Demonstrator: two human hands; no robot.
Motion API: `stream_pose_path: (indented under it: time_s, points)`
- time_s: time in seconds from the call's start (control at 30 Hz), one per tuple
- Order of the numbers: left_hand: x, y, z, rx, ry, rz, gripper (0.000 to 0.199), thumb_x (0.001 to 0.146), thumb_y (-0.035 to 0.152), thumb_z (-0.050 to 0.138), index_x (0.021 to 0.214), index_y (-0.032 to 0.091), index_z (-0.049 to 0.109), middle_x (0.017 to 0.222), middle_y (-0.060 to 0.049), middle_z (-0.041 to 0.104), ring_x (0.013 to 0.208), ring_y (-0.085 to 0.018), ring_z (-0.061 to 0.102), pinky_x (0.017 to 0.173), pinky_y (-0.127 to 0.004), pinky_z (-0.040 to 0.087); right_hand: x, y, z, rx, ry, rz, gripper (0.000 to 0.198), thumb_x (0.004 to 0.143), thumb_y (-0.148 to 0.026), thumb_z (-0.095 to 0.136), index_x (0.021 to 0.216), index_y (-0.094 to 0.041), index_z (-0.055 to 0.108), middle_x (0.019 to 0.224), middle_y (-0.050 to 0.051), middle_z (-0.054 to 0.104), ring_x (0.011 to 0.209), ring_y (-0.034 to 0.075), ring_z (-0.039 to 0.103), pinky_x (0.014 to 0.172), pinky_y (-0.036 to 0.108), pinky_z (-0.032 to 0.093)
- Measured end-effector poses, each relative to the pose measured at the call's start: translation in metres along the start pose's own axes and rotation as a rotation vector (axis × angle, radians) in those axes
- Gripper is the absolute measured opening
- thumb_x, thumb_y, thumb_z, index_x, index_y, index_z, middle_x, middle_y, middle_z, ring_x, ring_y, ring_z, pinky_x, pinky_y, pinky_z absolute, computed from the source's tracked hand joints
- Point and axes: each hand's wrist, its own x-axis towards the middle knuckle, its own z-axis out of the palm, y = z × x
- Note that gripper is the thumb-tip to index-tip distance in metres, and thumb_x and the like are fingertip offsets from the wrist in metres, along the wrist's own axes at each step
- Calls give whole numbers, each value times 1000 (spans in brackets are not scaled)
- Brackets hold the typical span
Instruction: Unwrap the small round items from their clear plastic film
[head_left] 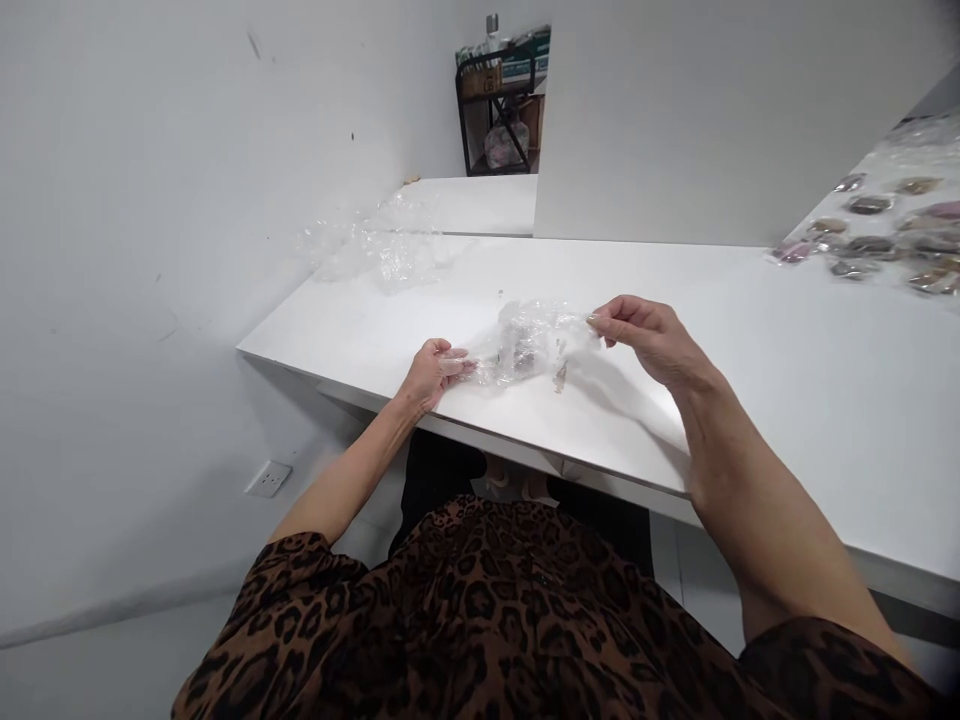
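Work at a white table [750, 400], read from left to right on a clock face centred on the clear wrapper [517, 345]. At ten o'clock, near the wall, lies a loose heap of crumpled film [397, 250]. Between eight and nine o'clock, the left hand [431, 375] has its fingers closed on one gathered end of the wrapper. The wrapper itself is at the centre, near the table's front edge, between the hands; a darker content shows through, its identity unclear. It should handle as light, limp, slippery and easily torn; the bunched end and the far edge probably offer the surest holds, pinched lightly. At three o'clock, the right hand [645, 335] pinches that far edge between thumb and fingertips. Between two and three o'clock, well apart, lie many wrapped packets [870, 215].
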Motion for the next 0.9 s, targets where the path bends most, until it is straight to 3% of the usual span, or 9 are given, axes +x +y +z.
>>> stream_pose_path:
  time_s: [0.13,0.2,0.27,0.4,0.53,0.63,0.73,0.8,0.9]
  points:
    - [-6,13,-17,191,-38,70,65,62,9,88,114,23,52,121,-10,62,103,-21,70,97,-43,59,0,-1,5,66,58,-20,42,70,-51,90,74,-21,62,93,6,72,77,14,60,56,26,44]
    - [-13,31,-21,243,-137,175,80,60,18,94,129,26,55,137,-13,56,127,-30,61,108,-47,52,0,-1,10,84,67,-31,40,76,-49,86,76,-21,59,89,6,72,70,13,60,55,26,42]
    - [-23,53,-20,261,-241,322,80,66,32,94,137,28,56,146,-13,52,143,-35,48,116,-48,45,1,-4,14,86,85,-50,37,80,-46,84,77,-21,57,81,4,69,67,13,60,55,26,41]
    - [-34,85,10,395,-319,670,70,78,45,85,140,26,59,150,-9,51,154,-37,35,121,-49,34,5,-16,21,66,109,-90,36,84,-45,81,78,-22,55,70,0,60,66,13,60,58,27,45]
    - [0,83,59,537,-427,865,61,76,43,85,130,22,66,145,-9,57,151,-37,39,115,-45,41,6,-35,27,37,1,-154,35,83,-44,84,78,-21,58,70,-1,58,66,13,58,61,29,50]
    - [35,79,87,636,-570,811,43,71,38,89,106,18,73,118,-10,69,126,-34,61,97,-36,50,10,-47,30,7,-55,-125,34,81,-42,86,79,-22,58,73,0,60,71,15,62,63,30,53]
    - [51,82,99,737,-722,562,33,74,40,89,75,14,68,79,-7,65,83,-22,67,76,-29,49,18,-46,26,47,63,-124,35,81,-43,84,80,-22,56,76,0,62,75,16,66,63,29,53]
    - [52,80,101,689,-694,410,43,82,47,82,65,14,62,69,-5,58,66,-15,59,68,-29,46,22,-38,20,106,268,-124,36,81,-44,82,80,-22,54,80,0,63,76,15,66,61,26,51]
    - [54,68,99,517,-477,318,48,90,51,74,63,15,57,64,-3,51,56,-11,50,64,-30,47,18,-20,19,81,590,-163,35,84,-48,77,84,-23,52,87,1,64,75,13,64,58,24,48]
